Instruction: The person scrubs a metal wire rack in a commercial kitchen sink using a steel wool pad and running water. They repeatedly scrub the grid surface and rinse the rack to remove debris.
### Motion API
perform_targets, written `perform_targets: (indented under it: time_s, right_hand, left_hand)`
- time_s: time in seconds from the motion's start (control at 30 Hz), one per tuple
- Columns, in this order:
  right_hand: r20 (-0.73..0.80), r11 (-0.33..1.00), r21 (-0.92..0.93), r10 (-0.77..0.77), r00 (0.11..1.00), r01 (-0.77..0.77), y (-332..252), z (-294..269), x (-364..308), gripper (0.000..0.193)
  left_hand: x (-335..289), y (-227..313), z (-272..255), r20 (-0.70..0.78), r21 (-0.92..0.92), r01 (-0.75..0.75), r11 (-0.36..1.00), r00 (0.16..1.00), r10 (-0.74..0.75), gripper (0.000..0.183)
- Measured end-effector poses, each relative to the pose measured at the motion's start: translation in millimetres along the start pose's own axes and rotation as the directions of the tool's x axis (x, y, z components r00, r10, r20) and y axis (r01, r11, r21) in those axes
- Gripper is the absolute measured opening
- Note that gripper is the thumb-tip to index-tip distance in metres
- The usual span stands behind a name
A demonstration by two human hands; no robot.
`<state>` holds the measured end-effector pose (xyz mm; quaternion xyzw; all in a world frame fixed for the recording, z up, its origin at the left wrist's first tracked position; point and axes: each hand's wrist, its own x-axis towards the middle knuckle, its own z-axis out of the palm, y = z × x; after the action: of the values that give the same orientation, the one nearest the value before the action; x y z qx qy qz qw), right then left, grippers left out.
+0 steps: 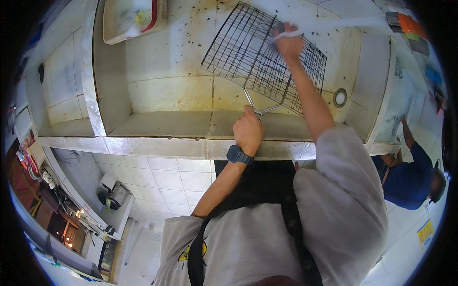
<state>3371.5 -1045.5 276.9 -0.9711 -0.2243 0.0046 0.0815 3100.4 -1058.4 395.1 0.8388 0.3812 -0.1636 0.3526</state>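
A wire grill basket (260, 50) with a dark mesh lies tilted across the wide tiled sink (167, 95). My left hand (248, 128), wearing a dark wristwatch (240, 155), is closed around the grill basket's metal handle (260, 112) by the sink's front edge. Farther out, over the upper part of the mesh, my right hand (289, 42) is closed. Motion blurs it, and a small dark thing shows at its fingers, too smeared to name. A pale, hose-like strip (341, 22) runs from the upper right to this hand.
A pale tub (106, 28) with suds and something yellow stands at the sink's far left. Dark crumbs dot the stained tiles. Right of the grill basket is a round drain (340, 98). A person in dark blue (410, 178) works at the right.
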Motion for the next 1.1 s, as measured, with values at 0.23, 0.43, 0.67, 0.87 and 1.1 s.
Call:
perform_targets:
  time_s: [0.23, 0.43, 0.67, 0.87, 1.1]
  right_hand:
    - [-0.026, 0.974, 0.216, -0.064, 0.998, 0.068, -32.0, -24.3, -86.6, 0.038]
    - [-0.029, 0.980, 0.176, -0.087, 0.996, 0.090, -23.6, -20.8, -56.9, 0.039]
    - [-0.079, 0.997, 0.064, -0.033, 0.996, 0.038, -23.3, 22.4, 32.3, 0.042]
    - [0.174, 0.950, 0.300, -0.142, 0.974, 0.085, -68.3, -61.5, -117.6, 0.037]
    - [-0.059, 0.994, 0.098, -0.048, 0.997, 0.054, -30.4, 17.6, 46.4, 0.039]
  left_hand:
    - [4.8, -1.4, 3.8, -0.012, 0.002, 0.042, 0.999, 0.999, -0.042, 0.028]
    - [0.1, -1.1, 0.5, 0.034, -0.010, 0.019, 1.000, 0.999, -0.019, 0.031]
    - [-0.6, -7.1, 9.8, -0.002, 0.037, -0.026, 0.999, 1.000, 0.026, 0.031]
    - [-3.2, -1.5, 4.7, 0.000, 0.067, -0.004, 0.998, 1.000, 0.004, 0.023]
    - [-0.6, 0.2, 2.9, -0.016, 0.020, -0.013, 1.000, 1.000, 0.014, 0.020]
